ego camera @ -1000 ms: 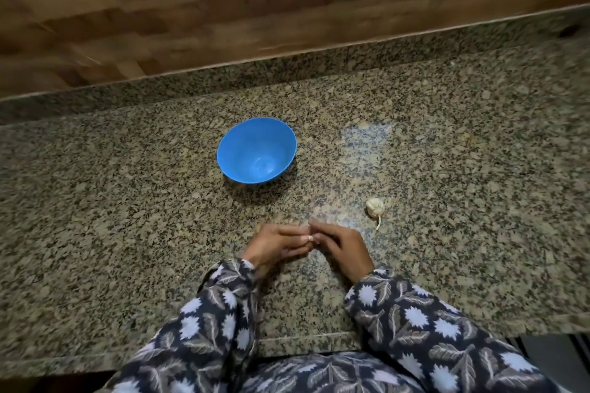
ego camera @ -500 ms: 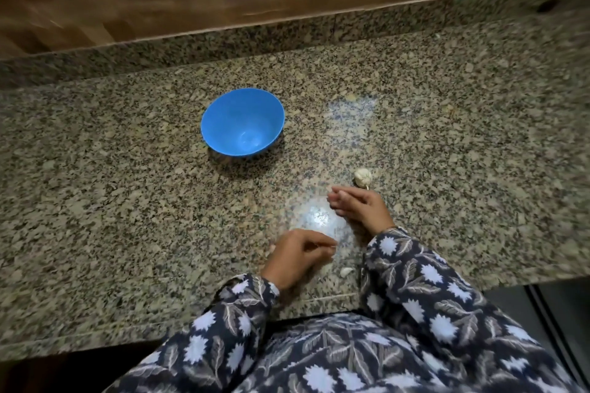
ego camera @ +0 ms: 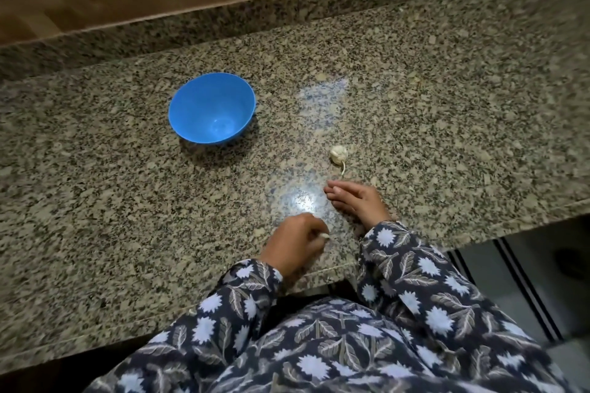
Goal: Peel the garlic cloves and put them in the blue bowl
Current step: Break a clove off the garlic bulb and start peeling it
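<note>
Barely started: blue bowl is seen empty, garlic bulb largely unbroken. A white bit, likely a clove, is pinched by left hand; nothing is held by right hand, fingers relaxed on counter.

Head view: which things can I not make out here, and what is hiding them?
- pale piece held by the left hand: curled fingers cover all but a tip; peeled or not, unclear.
- under the right hand: hidden by its own palm and fingers.
- garlic bulb: too small to count cloves.
- counter, near edge: partly covered by the sleeves.
</note>
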Action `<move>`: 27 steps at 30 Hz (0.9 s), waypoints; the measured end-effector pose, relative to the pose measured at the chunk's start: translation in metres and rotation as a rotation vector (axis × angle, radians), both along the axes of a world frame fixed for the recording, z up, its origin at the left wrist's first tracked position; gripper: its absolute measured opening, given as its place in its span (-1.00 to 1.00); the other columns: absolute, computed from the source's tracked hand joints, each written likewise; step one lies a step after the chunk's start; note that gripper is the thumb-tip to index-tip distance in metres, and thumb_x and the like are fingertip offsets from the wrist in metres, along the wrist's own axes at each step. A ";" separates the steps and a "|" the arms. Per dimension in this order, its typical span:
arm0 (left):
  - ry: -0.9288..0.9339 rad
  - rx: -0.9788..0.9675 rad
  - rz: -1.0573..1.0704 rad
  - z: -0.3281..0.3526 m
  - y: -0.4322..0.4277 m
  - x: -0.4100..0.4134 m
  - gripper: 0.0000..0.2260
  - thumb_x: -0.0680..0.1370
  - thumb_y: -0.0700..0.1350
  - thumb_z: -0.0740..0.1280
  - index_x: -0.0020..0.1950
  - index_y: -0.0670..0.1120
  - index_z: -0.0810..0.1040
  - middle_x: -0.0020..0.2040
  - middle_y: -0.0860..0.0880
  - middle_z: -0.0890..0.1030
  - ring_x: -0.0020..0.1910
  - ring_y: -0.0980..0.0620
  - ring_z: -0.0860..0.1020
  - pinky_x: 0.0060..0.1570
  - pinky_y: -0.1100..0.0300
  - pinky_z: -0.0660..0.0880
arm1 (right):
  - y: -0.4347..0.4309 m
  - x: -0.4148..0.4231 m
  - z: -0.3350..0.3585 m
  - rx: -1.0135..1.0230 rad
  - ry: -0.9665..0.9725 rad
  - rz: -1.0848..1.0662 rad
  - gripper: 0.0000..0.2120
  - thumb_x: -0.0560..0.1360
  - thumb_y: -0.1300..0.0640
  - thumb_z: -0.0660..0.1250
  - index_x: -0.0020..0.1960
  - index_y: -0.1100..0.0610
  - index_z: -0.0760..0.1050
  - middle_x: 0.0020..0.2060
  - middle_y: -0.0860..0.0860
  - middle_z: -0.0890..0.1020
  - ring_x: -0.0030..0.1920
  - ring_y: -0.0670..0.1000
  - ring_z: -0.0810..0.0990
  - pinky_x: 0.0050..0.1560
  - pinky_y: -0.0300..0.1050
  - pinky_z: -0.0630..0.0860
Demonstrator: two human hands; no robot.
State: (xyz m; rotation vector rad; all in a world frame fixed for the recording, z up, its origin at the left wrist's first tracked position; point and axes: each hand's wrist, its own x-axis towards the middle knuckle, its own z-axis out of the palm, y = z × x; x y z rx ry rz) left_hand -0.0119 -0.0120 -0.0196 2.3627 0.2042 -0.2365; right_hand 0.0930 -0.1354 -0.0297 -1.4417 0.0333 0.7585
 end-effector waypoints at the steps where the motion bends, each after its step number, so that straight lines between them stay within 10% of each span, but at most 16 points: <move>1: 0.022 -0.082 0.120 -0.002 0.004 0.003 -0.90 0.49 -0.16 0.38 0.00 -0.08 0.63 -0.12 0.02 0.64 -0.18 0.13 0.59 -0.10 0.31 0.55 | 0.002 0.000 0.001 -0.004 -0.007 -0.002 -0.74 0.51 0.34 0.25 0.18 0.35 0.46 0.09 0.29 0.56 -0.17 -0.06 0.59 -0.12 -0.34 0.54; 9: -0.019 -1.004 0.918 0.012 0.046 0.017 -0.87 0.48 -0.34 0.37 0.01 -0.25 0.57 -0.16 -0.19 0.67 -0.25 -0.02 0.65 -0.28 0.27 0.58 | 0.044 -0.006 0.013 -0.051 -0.051 0.226 -0.78 0.50 0.33 0.28 0.13 0.34 0.49 -0.17 0.22 0.61 -0.37 -0.07 0.54 -0.42 -0.31 0.46; 20: -0.218 -0.480 0.720 0.004 0.069 0.013 -0.88 0.42 -0.27 0.45 -0.06 -0.19 0.68 -0.14 0.00 0.68 -0.20 0.23 0.61 -0.15 0.42 0.49 | 0.080 -0.002 0.008 -0.099 -0.114 0.470 -0.83 0.53 0.26 0.26 0.05 0.32 0.55 -0.56 -0.05 0.58 -0.66 -0.13 0.44 -0.66 -0.29 0.37; 27: -0.349 0.008 0.403 -0.003 0.080 0.020 -0.83 0.42 -0.24 0.45 -0.02 -0.07 0.69 -0.13 -0.01 0.68 -0.15 0.06 0.59 -0.06 0.17 0.54 | 0.080 0.017 0.002 -0.022 -0.085 0.539 -0.82 0.54 0.26 0.22 0.04 0.34 0.54 -0.22 0.15 0.65 -0.57 -0.08 0.54 -0.67 -0.32 0.34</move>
